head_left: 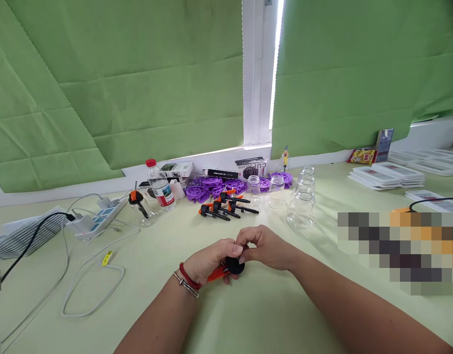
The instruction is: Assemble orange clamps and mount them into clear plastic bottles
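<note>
Black-and-orange part (235,266) sits low in the middle of the head view, over the pale table (270,309). My left hand (213,256) is curled around it, and my right hand (265,248) pinches at its black end between thumb and finger. Beyond lie similar pieces (218,206) in a small pile, with clear jars (300,214) standing to their right.

The pale yellow-green bench (148,265) carries black-and-orange plastic parts (218,207), purple plastic pieces (198,193), clear jars (300,211), a red-capped water bottle (163,193) and a power strip (105,219).
</note>
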The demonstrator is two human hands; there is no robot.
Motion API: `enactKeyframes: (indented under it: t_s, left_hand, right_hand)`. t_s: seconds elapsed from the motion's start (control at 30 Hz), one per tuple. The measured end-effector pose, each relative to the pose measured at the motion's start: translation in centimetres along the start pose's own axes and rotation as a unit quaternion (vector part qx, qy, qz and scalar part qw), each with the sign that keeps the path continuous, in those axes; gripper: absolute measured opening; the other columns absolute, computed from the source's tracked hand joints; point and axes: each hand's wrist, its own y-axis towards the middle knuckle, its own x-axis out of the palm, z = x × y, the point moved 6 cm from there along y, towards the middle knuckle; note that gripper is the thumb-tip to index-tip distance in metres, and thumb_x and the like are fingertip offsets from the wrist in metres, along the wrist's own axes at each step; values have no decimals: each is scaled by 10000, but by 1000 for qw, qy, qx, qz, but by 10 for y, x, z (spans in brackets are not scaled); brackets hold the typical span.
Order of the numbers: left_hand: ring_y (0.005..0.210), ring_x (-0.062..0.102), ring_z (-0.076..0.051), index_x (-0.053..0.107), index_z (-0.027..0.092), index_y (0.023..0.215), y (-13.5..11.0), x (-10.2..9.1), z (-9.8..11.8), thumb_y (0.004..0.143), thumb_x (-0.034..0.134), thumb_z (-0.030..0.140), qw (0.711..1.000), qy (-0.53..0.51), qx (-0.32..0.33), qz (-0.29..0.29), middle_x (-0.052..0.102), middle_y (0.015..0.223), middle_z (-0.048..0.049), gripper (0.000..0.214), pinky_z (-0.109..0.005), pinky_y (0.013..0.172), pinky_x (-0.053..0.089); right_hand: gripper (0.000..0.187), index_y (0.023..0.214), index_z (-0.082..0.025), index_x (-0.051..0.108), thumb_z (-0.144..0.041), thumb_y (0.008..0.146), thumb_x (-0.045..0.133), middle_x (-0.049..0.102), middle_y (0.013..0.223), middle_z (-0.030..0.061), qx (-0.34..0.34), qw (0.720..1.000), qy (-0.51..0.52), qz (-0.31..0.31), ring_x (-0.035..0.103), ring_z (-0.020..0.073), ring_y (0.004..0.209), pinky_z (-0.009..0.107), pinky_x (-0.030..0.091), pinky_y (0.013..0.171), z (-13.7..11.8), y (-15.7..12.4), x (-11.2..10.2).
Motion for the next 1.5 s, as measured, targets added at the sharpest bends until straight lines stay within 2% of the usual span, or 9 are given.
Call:
enactKeyframes:
  t_s: [0.4, 0.67, 0.93, 1.1, 1.27, 1.4, 1.5]
  left_hand:
    - [585, 549, -134, 555, 135, 862, 0, 0, 0, 666, 570, 548, 1000, -10, -2, -4, 519, 706, -34, 457, -201, 426, 424]
    - [590, 551, -133, 558, 131, 873, -1, 1, 3, 680, 569, 537, 1000, -5, 2, -5, 517, 732, -38, 450, -198, 420, 425]
    - [580, 548, -129, 560, 131, 865, -1, 0, 1, 675, 579, 532, 1000, -5, -3, -7, 527, 726, -40, 444, -194, 424, 429]
    - [568, 544, -127, 566, 131, 877, -1, 1, 2, 675, 567, 540, 1000, -2, 5, -1, 527, 728, -40, 456, -196, 412, 419]
    - [574, 550, -131, 556, 132, 882, -1, 1, 3, 679, 559, 547, 1000, -9, 8, -3, 537, 742, -49, 462, -198, 410, 416]
    - [585, 563, -140, 543, 138, 882, -1, -2, -1, 651, 573, 560, 1000, -19, -5, 16, 545, 744, -50, 482, -203, 421, 420]
    - [593, 573, -149, 540, 140, 941, -2, -3, -3, 659, 562, 558, 999, -22, -6, 22, 558, 748, -56, 504, -206, 424, 420]
  right_hand:
    - [172, 689, -190, 678, -338, 642, 750, 590, 703, -8, -40, 995, -96, 1, 538, 126, 661, 250, 443, 640, -8, 3, -3]
    - [169, 701, -185, 671, -317, 639, 757, 556, 685, -17, -52, 994, -93, 9, 512, 113, 631, 245, 441, 632, -4, 0, -3]
    - [226, 674, -183, 654, -384, 635, 750, 542, 672, -17, -54, 994, -96, 21, 503, 115, 623, 249, 437, 622, -6, 0, -3]
    - [213, 690, -186, 655, -350, 617, 768, 525, 675, -23, -58, 992, -105, 28, 490, 113, 635, 239, 428, 617, -7, -1, -3]
    - [150, 713, -195, 675, -302, 643, 755, 547, 714, -14, -66, 991, -113, 7, 517, 114, 654, 239, 435, 632, -11, -4, -2]
    - [168, 675, -190, 652, -287, 615, 776, 555, 699, -16, -73, 989, -127, 32, 503, 115, 653, 240, 436, 633, -15, -6, -7]
    - [181, 720, -196, 662, -286, 614, 777, 567, 712, -14, -70, 988, -138, 13, 503, 121, 675, 246, 439, 651, -15, -6, -6]
